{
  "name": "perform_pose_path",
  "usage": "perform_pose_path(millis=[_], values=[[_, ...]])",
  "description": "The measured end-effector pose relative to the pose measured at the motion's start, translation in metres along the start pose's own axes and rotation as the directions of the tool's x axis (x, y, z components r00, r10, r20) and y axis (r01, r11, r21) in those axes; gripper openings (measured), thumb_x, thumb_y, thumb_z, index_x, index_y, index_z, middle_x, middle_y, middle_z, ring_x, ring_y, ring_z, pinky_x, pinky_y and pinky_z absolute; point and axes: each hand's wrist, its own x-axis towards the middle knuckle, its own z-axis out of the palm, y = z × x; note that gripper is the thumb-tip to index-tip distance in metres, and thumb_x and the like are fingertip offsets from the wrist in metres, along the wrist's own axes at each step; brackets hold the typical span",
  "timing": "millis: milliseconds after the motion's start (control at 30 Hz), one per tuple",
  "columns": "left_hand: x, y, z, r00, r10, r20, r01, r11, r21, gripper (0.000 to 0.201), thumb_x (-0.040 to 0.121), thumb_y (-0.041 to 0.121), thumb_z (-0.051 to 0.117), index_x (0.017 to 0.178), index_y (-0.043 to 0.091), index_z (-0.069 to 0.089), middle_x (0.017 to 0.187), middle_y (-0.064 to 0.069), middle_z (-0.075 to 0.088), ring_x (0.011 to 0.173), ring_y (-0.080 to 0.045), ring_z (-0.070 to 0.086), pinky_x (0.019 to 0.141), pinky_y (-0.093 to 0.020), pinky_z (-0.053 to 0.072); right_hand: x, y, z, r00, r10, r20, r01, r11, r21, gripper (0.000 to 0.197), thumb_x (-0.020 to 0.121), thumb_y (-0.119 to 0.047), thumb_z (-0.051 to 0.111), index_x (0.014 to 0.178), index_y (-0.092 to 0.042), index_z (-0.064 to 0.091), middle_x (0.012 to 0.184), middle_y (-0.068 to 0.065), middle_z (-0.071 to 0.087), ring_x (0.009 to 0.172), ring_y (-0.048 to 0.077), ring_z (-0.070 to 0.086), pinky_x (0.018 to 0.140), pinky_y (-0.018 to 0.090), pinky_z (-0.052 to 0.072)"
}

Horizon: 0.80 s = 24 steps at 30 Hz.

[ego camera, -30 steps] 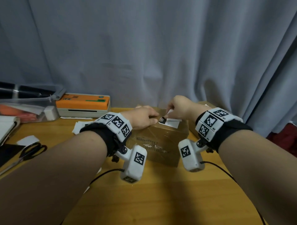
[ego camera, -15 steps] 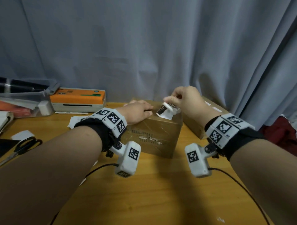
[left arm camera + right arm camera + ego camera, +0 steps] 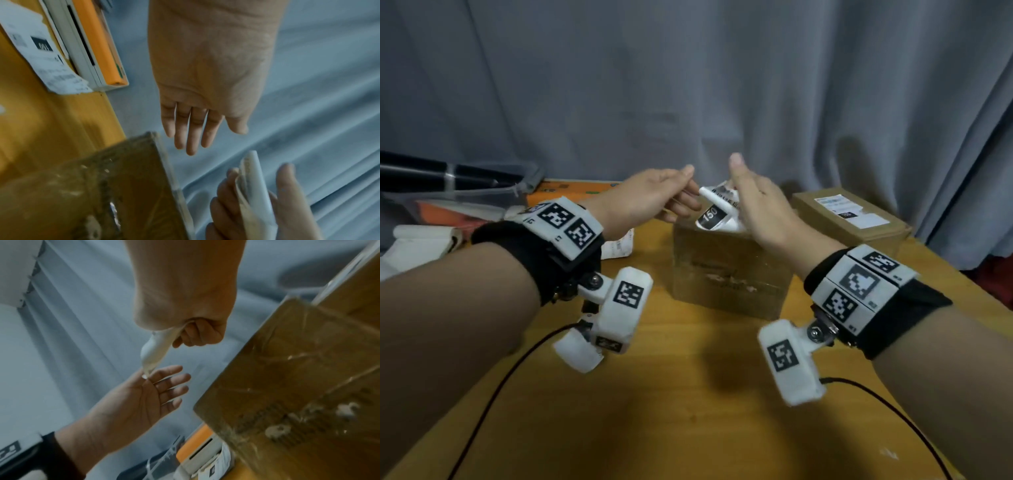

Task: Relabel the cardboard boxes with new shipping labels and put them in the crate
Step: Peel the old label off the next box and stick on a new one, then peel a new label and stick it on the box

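A taped brown cardboard box [image 3: 729,270] stands mid-table, with torn paper scraps on its front face. Above its top my right hand [image 3: 744,192] grips a peeled, curled white label [image 3: 717,214] marked 150, clear of the box. In the right wrist view that hand [image 3: 195,331] is a fist around the label [image 3: 156,350]. My left hand [image 3: 686,193] hovers beside it with straight fingers [image 3: 191,129]; one fingertip touches the label's hanging end [image 3: 147,374]. A second, flatter box [image 3: 849,222] with a white label lies at the back right.
An orange and white label printer [image 3: 96,45] sits at the back left, with printed labels [image 3: 41,53] lying in front of it. A clear plastic bin [image 3: 465,195] is at the far left. A grey curtain hangs behind. Cables cross the near tabletop.
My right hand has peeled the label off the box top and lifted it. My left hand has left the box top and risen to meet the label.
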Motion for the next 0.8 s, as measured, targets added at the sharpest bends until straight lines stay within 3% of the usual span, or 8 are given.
perform_pose_path(millis=[100, 167, 267, 333, 433, 533, 667, 800], values=[[-0.019, -0.014, -0.020, 1.000, -0.024, -0.014, 0.025, 0.992, 0.127, 0.046, 0.100, 0.043, 0.032, 0.110, 0.011, 0.063, 0.093, 0.002, 0.067, 0.082, -0.009, 0.062, 0.078, -0.025, 0.050, -0.001, -0.013, 0.031, 0.972, -0.038, 0.230, 0.058, 0.995, -0.083, 0.021, 0.093, -0.021, 0.039, 0.074, -0.018, 0.048, 0.086, 0.001, 0.051, 0.085, 0.018, 0.045, 0.070, 0.030, 0.033], [-0.029, -0.029, -0.031, 0.998, -0.041, -0.041, 0.047, 0.988, 0.148, 0.042, 0.099, 0.042, 0.035, 0.106, 0.012, 0.064, 0.095, 0.001, 0.067, 0.085, -0.012, 0.061, 0.081, -0.030, 0.049, -0.002, -0.015, 0.052, 0.944, 0.039, 0.328, -0.027, 0.999, -0.044, 0.011, 0.089, -0.009, 0.045, 0.086, -0.011, 0.055, 0.079, 0.000, 0.054, 0.082, 0.019, 0.050, 0.064, 0.023, 0.039], [-0.043, -0.054, -0.044, 0.992, -0.105, -0.068, 0.117, 0.971, 0.207, 0.038, 0.099, 0.039, 0.039, 0.106, 0.011, 0.063, 0.100, 0.000, 0.066, 0.088, -0.014, 0.061, 0.081, -0.029, 0.048, -0.008, -0.010, 0.078, 0.844, 0.127, 0.520, -0.064, 0.988, -0.138, 0.040, 0.089, 0.001, 0.049, 0.127, -0.009, 0.054, 0.107, 0.006, 0.062, 0.098, 0.019, 0.058, 0.073, 0.012, 0.044], [-0.050, -0.069, -0.047, 0.987, -0.149, -0.062, 0.161, 0.949, 0.271, 0.038, 0.098, 0.038, 0.040, 0.109, 0.010, 0.063, 0.104, -0.001, 0.066, 0.092, -0.015, 0.061, 0.082, -0.029, 0.049, -0.015, 0.000, 0.090, 0.794, 0.178, 0.582, -0.102, 0.982, -0.160, 0.059, 0.086, 0.003, 0.056, 0.141, -0.014, 0.039, 0.116, 0.013, 0.062, 0.097, 0.022, 0.060, 0.082, 0.028, 0.049], [-0.061, -0.091, -0.054, 0.978, -0.179, -0.109, 0.207, 0.913, 0.353, 0.035, 0.097, 0.036, 0.046, 0.105, 0.008, 0.065, 0.103, -0.004, 0.067, 0.092, -0.017, 0.062, 0.076, -0.025, 0.048, -0.026, 0.015, 0.110, 0.743, 0.218, 0.632, -0.166, 0.976, -0.141, 0.035, 0.083, 0.004, 0.062, 0.111, -0.012, 0.050, 0.102, 0.018, 0.065, 0.085, 0.025, 0.062, 0.075, 0.035, 0.052], [-0.065, -0.110, -0.061, 0.961, -0.205, -0.184, 0.263, 0.882, 0.392, 0.033, 0.096, 0.031, 0.050, 0.098, 0.002, 0.065, 0.094, -0.009, 0.065, 0.088, -0.023, 0.060, 0.070, -0.024, 0.044, -0.035, 0.022, 0.122, 0.680, 0.223, 0.698, -0.163, 0.975, -0.151, 0.013, 0.083, -0.005, 0.068, 0.086, -0.014, 0.059, 0.084, 0.006, 0.062, 0.077, 0.019, 0.059, 0.064, 0.023, 0.050], [-0.060, -0.126, -0.072, 0.935, -0.250, -0.252, 0.341, 0.828, 0.445, 0.025, 0.096, 0.026, 0.051, 0.095, 0.006, 0.065, 0.094, -0.006, 0.063, 0.086, -0.020, 0.057, 0.076, -0.030, 0.043, -0.033, 0.025, 0.134, 0.700, 0.215, 0.681, 0.216, 0.845, -0.489, 0.026, 0.079, -0.023, 0.073, 0.103, -0.014, 0.065, 0.097, 0.000, 0.051, 0.090, 0.017, 0.053, 0.073, 0.026, 0.045], [-0.047, -0.138, -0.090, 0.898, -0.276, -0.344, 0.421, 0.767, 0.484, 0.019, 0.094, 0.025, 0.050, 0.089, 0.011, 0.061, 0.091, -0.007, 0.059, 0.087, -0.022, 0.054, 0.081, -0.032, 0.043, -0.016, 0.010, 0.138, 0.759, 0.146, 0.635, 0.208, 0.869, -0.449, 0.025, 0.086, -0.016, 0.059, 0.111, -0.014, 0.062, 0.110, 0.003, 0.059, 0.100, 0.019, 0.055, 0.080, 0.027, 0.046]])
